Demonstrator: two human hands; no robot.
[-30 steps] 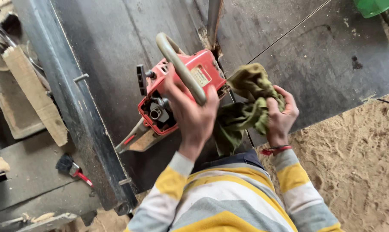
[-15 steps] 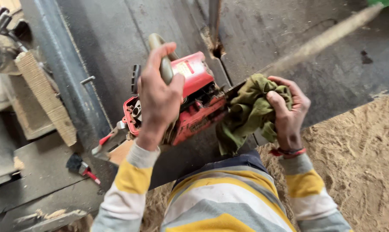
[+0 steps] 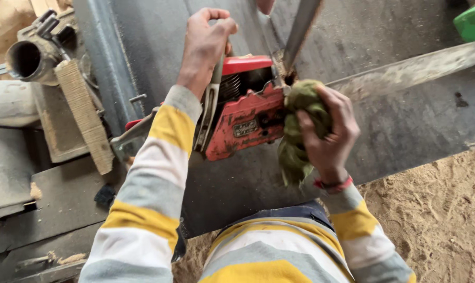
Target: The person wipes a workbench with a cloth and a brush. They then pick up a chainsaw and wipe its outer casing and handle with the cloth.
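Gripping red metal-bodied chainsaw handle with left hand, right hand fingers clench olive cloth rag against its bar-side casing.

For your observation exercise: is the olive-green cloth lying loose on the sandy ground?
No, the right hand presses the olive-green cloth against the red chainsaw.

1. One view only: a head-worn camera, looking steeply down the person's own chest and striped sleeves.
2. It sits close, with the left hand and right hand filling mid-frame.
3. The sandy floor shows at lower right.
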